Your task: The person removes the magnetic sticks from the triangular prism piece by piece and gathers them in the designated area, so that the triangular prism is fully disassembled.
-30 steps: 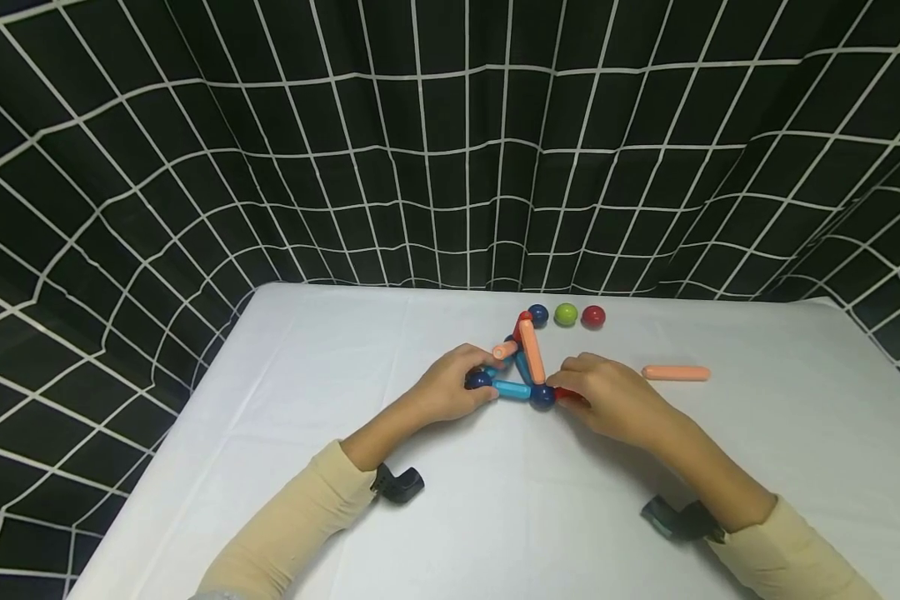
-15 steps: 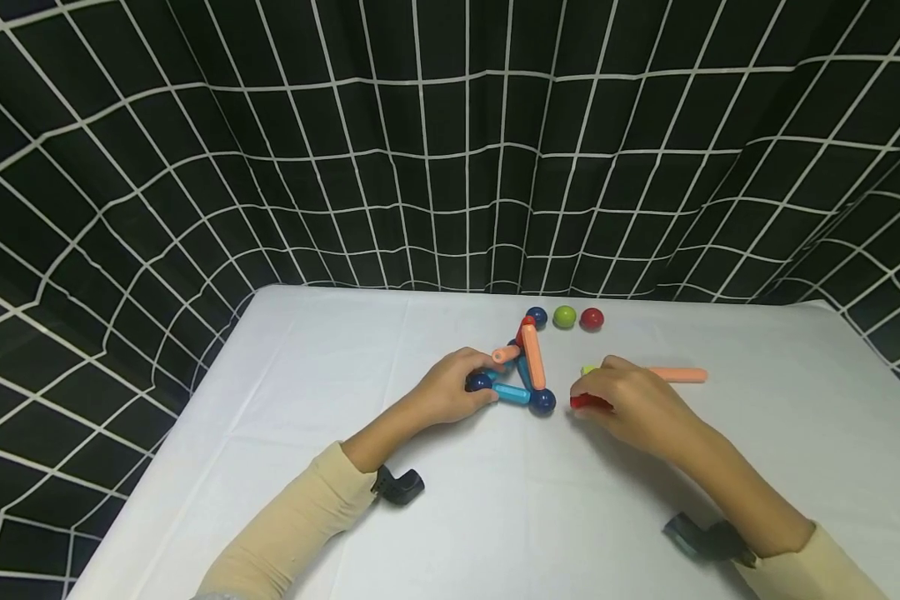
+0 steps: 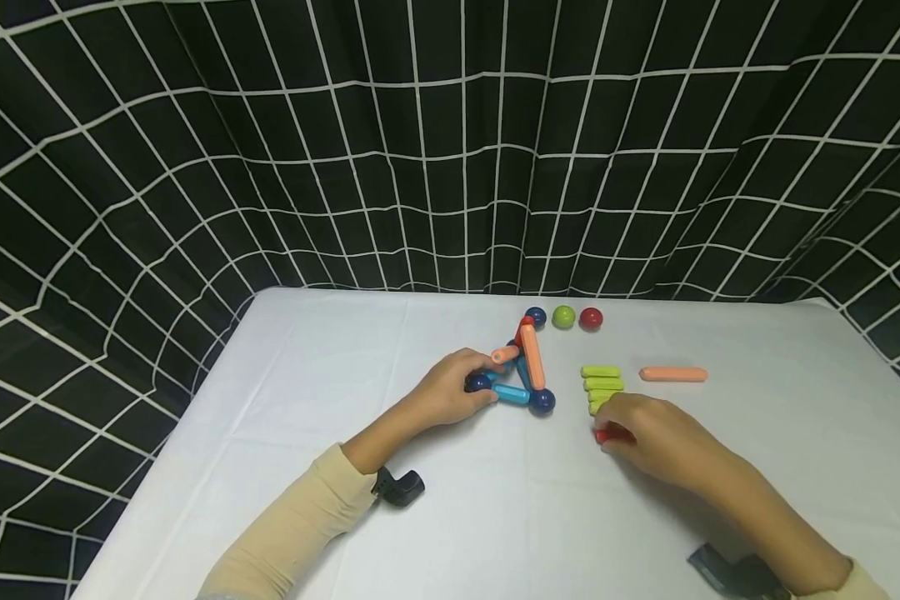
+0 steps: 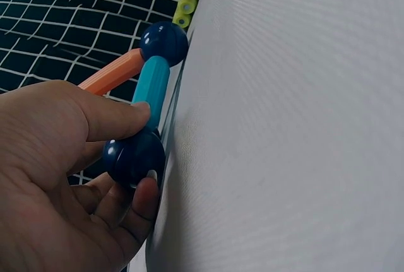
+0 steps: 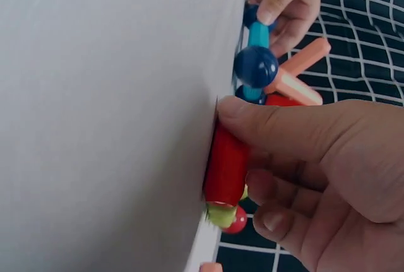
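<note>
My left hand [image 3: 450, 387] grips a dark blue ball [image 4: 136, 158] at the near left corner of a ball-and-stick structure, its thumb against a light blue magnetic stick [image 4: 153, 89]. That stick runs to another dark blue ball [image 3: 542, 402]. From the structure, orange sticks [image 3: 532, 357] rise at a slant, with a red stick [image 3: 520, 336] behind. My right hand [image 3: 656, 437] holds a loose red stick [image 5: 227, 165] between thumb and fingers, low over the cloth. It is just in front of a row of several yellow-green sticks [image 3: 602, 384], partly covering the nearest.
A lone orange stick [image 3: 673, 374] lies right of the yellow-green row. Along the back stand a blue ball [image 3: 536, 317], a green ball [image 3: 563, 317] and a red ball [image 3: 591, 318]. A dark grid curtain [image 3: 435, 200] hangs behind the white table [image 3: 345, 333].
My right hand has moved away from the structure's near right ball, rightward and toward me, carrying the red stick. The yellow-green row has come into sight. My left hand keeps its grip.
</note>
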Available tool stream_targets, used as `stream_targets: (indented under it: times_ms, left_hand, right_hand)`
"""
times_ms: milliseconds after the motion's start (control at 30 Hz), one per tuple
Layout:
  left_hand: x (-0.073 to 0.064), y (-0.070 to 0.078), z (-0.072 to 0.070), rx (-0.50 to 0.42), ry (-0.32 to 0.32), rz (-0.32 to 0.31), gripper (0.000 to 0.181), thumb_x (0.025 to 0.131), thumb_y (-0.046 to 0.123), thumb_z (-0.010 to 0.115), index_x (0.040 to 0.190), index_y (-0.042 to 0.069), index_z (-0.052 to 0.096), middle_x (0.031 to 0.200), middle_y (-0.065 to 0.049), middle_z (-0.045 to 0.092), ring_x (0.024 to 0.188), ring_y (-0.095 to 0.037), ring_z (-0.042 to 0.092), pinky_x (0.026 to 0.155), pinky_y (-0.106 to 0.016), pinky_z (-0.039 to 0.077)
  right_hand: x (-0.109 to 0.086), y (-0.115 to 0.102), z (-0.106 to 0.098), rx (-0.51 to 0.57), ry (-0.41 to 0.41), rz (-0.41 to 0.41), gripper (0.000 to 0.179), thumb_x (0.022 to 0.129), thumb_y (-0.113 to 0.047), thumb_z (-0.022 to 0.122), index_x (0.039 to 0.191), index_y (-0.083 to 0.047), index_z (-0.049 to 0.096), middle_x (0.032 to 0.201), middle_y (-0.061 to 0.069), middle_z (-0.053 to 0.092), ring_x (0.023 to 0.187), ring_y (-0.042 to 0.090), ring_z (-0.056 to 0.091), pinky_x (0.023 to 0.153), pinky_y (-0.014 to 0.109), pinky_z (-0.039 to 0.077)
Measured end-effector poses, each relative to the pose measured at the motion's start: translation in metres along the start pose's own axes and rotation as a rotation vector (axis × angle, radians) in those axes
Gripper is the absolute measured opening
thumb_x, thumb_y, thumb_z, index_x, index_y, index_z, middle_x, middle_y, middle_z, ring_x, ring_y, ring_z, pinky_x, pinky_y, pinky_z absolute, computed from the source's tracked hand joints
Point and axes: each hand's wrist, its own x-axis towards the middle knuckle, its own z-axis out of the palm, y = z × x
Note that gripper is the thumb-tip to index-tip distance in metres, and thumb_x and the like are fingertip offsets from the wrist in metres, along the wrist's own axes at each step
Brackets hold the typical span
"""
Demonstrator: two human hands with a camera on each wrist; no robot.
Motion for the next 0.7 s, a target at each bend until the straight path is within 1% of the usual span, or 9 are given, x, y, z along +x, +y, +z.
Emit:
stream_targets:
  times_ms: [133,233,367,467,600,700]
  left_hand:
    - [0.0001,-0.0008,-0.0006,0.004,0.002,-0.005,0.037,0.089,0.013,0.076,0.126,0.011,0.068,0.127,-0.007,0.063,0.120,-0.020,0.056,0.103,-0.037,0.042]
    - [0.0001,-0.0009,-0.0009,0.006,0.007,-0.002,0.037,0.089,0.013,0.076,0.125,0.011,0.068,0.126,-0.007,0.063,0.118,-0.020,0.056,0.102,-0.036,0.043]
    - [0.0000,0.0001,-0.0010,0.004,0.008,0.001,0.036,0.089,0.012,0.076,0.125,0.010,0.068,0.126,-0.008,0.063,0.117,-0.021,0.057,0.101,-0.036,0.044]
    - [-0.0003,0.0010,-0.0010,0.001,0.006,0.000,0.036,0.089,0.012,0.076,0.124,0.009,0.068,0.126,-0.008,0.063,0.117,-0.022,0.057,0.101,-0.037,0.044]
    - [-0.0003,0.0015,-0.0010,-0.003,0.008,0.006,0.036,0.089,0.011,0.075,0.124,0.008,0.068,0.125,-0.009,0.063,0.117,-0.022,0.057,0.102,-0.038,0.044]
    - [0.0001,0.0015,-0.0006,-0.005,0.005,0.008,0.036,0.089,0.011,0.075,0.124,0.008,0.068,0.125,-0.008,0.063,0.117,-0.022,0.057,0.102,-0.038,0.044]
  right_hand:
    - [-0.0015,0.0045,-0.0057,0.021,-0.023,0.010,0.029,0.074,0.007,0.083,0.093,-0.014,0.076,0.089,-0.009,0.064,0.085,0.015,0.059,0.082,0.043,0.056]
    - [-0.0026,0.0067,-0.0091,0.022,-0.011,0.014,0.031,0.075,0.013,0.078,0.092,-0.013,0.076,0.090,-0.007,0.065,0.087,0.017,0.061,0.084,0.045,0.055]
    - [-0.0006,0.0084,-0.0090,0.012,0.011,0.036,0.026,0.075,0.008,0.082,0.090,-0.012,0.075,0.087,-0.007,0.067,0.083,0.016,0.062,0.081,0.044,0.056]
    - [0.0018,0.0090,-0.0075,0.025,0.016,0.064,0.024,0.073,0.003,0.086,0.088,-0.012,0.075,0.085,-0.007,0.067,0.080,0.015,0.061,0.079,0.043,0.057]
    - [0.0033,0.0093,-0.0064,0.038,0.025,0.087,0.024,0.072,0.004,0.087,0.087,-0.012,0.075,0.084,-0.006,0.068,0.079,0.015,0.061,0.079,0.043,0.057]
    - [0.0036,0.0101,-0.0062,0.040,0.027,0.081,0.025,0.072,0.004,0.087,0.087,-0.012,0.075,0.084,-0.006,0.068,0.079,0.015,0.061,0.080,0.044,0.056]
